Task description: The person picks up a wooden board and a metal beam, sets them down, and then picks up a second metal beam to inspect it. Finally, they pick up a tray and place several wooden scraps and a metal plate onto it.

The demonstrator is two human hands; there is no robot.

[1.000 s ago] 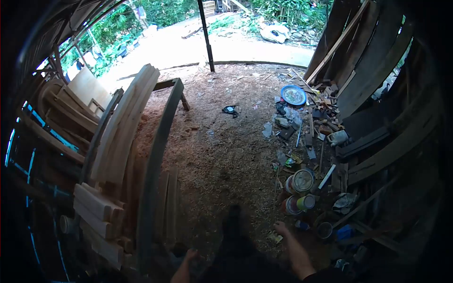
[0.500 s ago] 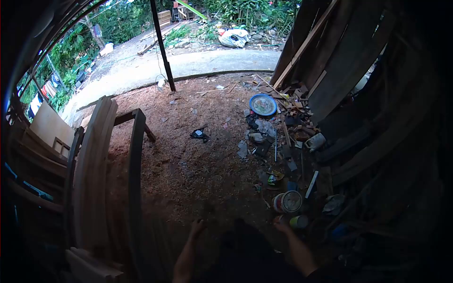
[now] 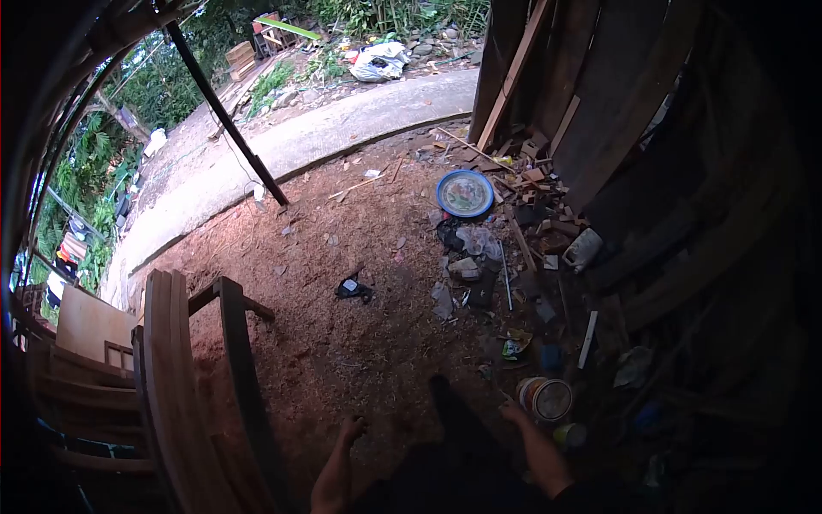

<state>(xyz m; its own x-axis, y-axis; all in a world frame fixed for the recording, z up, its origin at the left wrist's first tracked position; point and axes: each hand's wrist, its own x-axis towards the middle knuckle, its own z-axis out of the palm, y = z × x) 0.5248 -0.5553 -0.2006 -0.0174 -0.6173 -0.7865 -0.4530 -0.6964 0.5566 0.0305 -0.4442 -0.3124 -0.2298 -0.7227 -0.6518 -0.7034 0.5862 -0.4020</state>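
My left hand (image 3: pixel 353 428) hangs low in the view, above the sawdust-covered ground (image 3: pixel 342 360); its fingers look curled, but the dim light hides whether anything is in them. My right hand (image 3: pixel 511 410) is beside a white and red bucket (image 3: pixel 546 399) at the lower right. Its fingers are too dark and small to read, and I cannot tell whether it touches the bucket. A dark leg or foot (image 3: pixel 445 398) shows between the two hands. Near the bucket lies a yellow-green can (image 3: pixel 570 436).
Long wooden boards (image 3: pixel 171 368) rest on a wooden frame (image 3: pixel 240 360) at the left. A dark post (image 3: pixel 227 120) stands ahead. Scrap wood (image 3: pixel 539 193), a blue-rimmed round tray (image 3: pixel 465 194), a white jug (image 3: pixel 583 249) and a black plastic piece (image 3: pixel 352 288) lie on the ground.
The view has tilted and shifted, so the post leans more. A dark leg or foot now reaches forward between my hands. My right hand appears nearer the bucket's left side.
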